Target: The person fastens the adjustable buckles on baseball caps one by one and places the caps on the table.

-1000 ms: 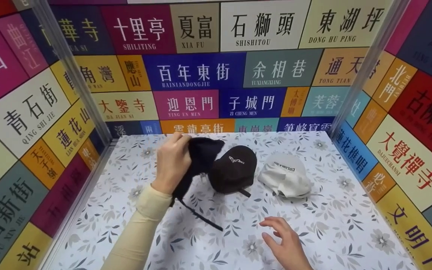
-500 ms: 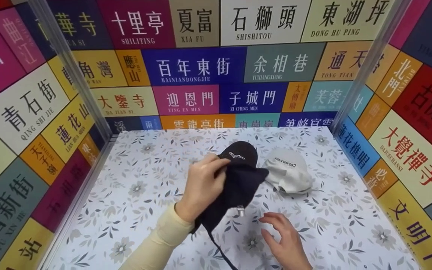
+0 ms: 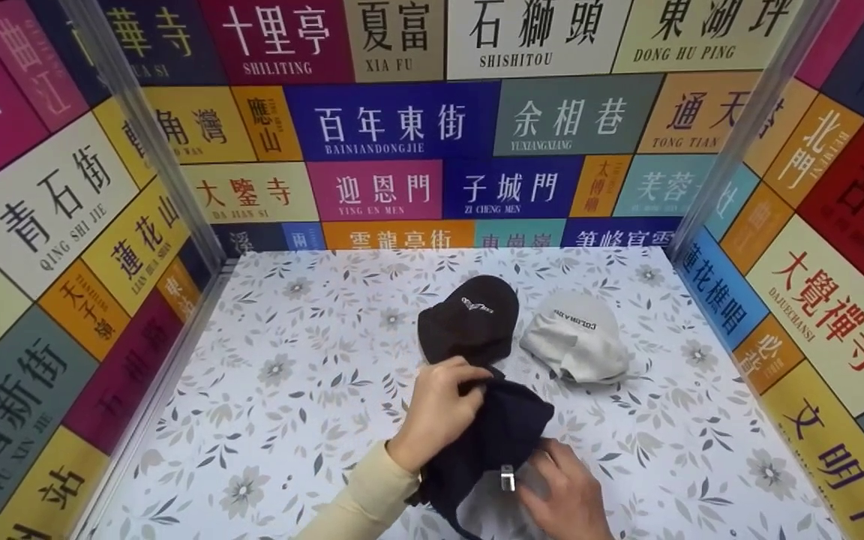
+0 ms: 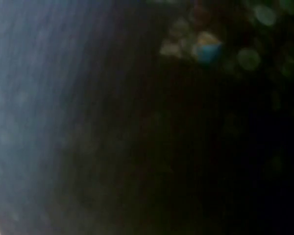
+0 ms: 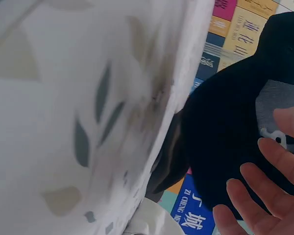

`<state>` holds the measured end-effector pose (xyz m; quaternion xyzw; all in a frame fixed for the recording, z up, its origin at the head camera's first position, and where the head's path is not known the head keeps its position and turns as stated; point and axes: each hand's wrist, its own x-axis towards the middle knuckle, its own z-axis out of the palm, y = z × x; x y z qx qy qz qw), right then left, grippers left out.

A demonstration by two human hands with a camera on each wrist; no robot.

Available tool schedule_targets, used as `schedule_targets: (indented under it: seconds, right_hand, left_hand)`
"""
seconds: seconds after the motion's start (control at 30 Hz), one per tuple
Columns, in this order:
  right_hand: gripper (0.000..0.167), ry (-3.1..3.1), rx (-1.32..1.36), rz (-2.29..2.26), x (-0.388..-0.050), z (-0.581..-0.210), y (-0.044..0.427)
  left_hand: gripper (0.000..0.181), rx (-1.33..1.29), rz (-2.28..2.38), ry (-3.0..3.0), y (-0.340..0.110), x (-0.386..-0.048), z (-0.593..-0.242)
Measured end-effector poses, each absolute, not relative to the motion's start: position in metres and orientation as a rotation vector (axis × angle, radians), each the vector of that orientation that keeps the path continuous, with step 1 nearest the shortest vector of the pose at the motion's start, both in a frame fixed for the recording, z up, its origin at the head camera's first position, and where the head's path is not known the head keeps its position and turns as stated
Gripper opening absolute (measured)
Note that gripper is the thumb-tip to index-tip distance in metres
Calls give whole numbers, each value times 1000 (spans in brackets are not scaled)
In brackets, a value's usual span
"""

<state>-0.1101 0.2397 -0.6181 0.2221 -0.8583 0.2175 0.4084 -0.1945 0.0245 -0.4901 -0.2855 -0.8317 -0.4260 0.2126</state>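
A dark navy cap (image 3: 511,420) with a hanging strap and a silver metal buckle (image 3: 507,478) is held above the table. My left hand (image 3: 443,409) pinches its upper left edge. Beside the cap's lower right edge is my right hand (image 3: 563,491), its fingertips partly behind the cloth in the head view. From the right wrist, the right hand's fingers (image 5: 272,169) look extended and spread in front of the cap (image 5: 220,132); contact is unclear. Dark, blurred cloth (image 4: 39,98) fills most of the left wrist view, hiding the left fingers.
Behind the held cap lies a dark brown cap (image 3: 469,319) with light lettering. A pale grey cap (image 3: 578,337) with dark lettering sits to its right. The table (image 3: 289,435) has a floral cover, with colourful printed panels (image 3: 391,124) on three sides.
My left hand has brought the navy cap rightward and toward me, past the brown cap. The right hand, earlier apart from it, is now at its lower right edge.
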Motion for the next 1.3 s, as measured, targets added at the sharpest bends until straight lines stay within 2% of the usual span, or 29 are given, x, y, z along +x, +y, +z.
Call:
schedule_targets:
  seconds: [0.23, 0.4, 0.53, 0.73, 1.03, 1.2, 1.3]
  right_hand:
    - [26, -2105, 460, 505, -110, -618, 236]
    - [31, -1960, 424, 578, -112, -604, 230]
    - [36, -1794, 534, 592, -118, -583, 220]
    - [30, -1694, 663, 502, -129, -557, 209]
    - [12, -1640, 864, 439, -144, -550, 202]
    - [17, -1689, 912, 518, -148, -549, 198]
    - [15, -1760, 892, 621, -150, -548, 199]
  left_hand:
    - [29, -743, -1211, -2358, 27, -202, -499]
    - [27, -737, -1173, -2381, 26, -208, -497]
    - [25, -733, -1145, -2379, 27, -216, -494]
    - [24, -748, -1133, -2380, 30, -226, -489]
    - [24, -742, -1074, -2405, 33, -235, -490]
    - [25, -730, -1048, -2433, 33, -239, -488]
    - [24, -739, -1039, -2443, 33, -242, -487]
